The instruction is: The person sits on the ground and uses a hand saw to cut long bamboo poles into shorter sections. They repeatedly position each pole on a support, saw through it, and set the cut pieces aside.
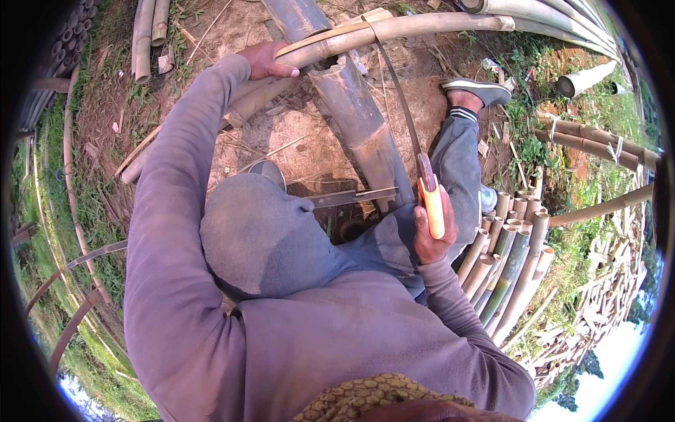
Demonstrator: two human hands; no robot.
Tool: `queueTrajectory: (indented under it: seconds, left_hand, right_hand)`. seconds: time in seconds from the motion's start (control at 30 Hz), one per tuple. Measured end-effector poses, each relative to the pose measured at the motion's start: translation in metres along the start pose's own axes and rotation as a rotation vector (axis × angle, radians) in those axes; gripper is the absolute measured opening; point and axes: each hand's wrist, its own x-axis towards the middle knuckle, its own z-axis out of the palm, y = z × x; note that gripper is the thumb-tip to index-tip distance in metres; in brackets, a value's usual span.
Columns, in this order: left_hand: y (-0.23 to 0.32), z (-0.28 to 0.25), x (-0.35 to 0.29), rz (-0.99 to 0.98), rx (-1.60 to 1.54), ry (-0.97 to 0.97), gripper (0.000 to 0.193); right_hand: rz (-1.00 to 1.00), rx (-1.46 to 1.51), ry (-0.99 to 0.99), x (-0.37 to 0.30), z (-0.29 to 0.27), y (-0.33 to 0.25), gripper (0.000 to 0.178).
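My left hand (267, 61) is wrapped around a bamboo pole (429, 26) near its split left end, with the thumb along its side. The pole lies crosswise over a thick, cracked bamboo trunk (362, 126) that slopes down toward my legs. In my right hand (436, 239), beside my right thigh, is a hand saw (432, 207) with an orange handle. Its long thin blade reaches up and away, and the tip is at the pole, right of my left hand. Whether the teeth are inside a cut cannot be made out.
Short bamboo tubes (513, 260) stand bundled by my right leg. A flat grey strip (337, 199) lies between my knees. Long poles (562, 21) lie at the far right, others (144, 42) at the far left. A bamboo rail (598, 144) runs along the right.
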Motion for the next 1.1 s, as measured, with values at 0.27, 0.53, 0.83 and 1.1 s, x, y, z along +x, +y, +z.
queueTrajectory:
  seconds: [0.27, 0.53, 0.83, 1.1]
  left_hand:
    - [0.009, 0.001, 0.003, -0.047, -0.015, 0.018, 0.08]
    - [0.006, 0.001, -0.003, -0.061, -0.102, -0.005, 0.072]
    - [-0.001, 0.006, 0.0, -0.056, -0.049, 0.071, 0.08]
    - [0.034, 0.023, -0.033, -0.04, 0.144, 0.484, 0.069]
  right_hand:
    - [-0.068, 0.057, 0.03, 0.21, 0.107, -0.013, 0.048]
    - [-0.061, -0.027, 0.008, 0.028, 0.012, -0.004, 0.056]
    - [0.085, 0.046, -0.038, 0.212, 0.093, -0.031, 0.048]
    - [0.111, 0.231, 0.067, 0.08, 0.025, -0.002, 0.049]
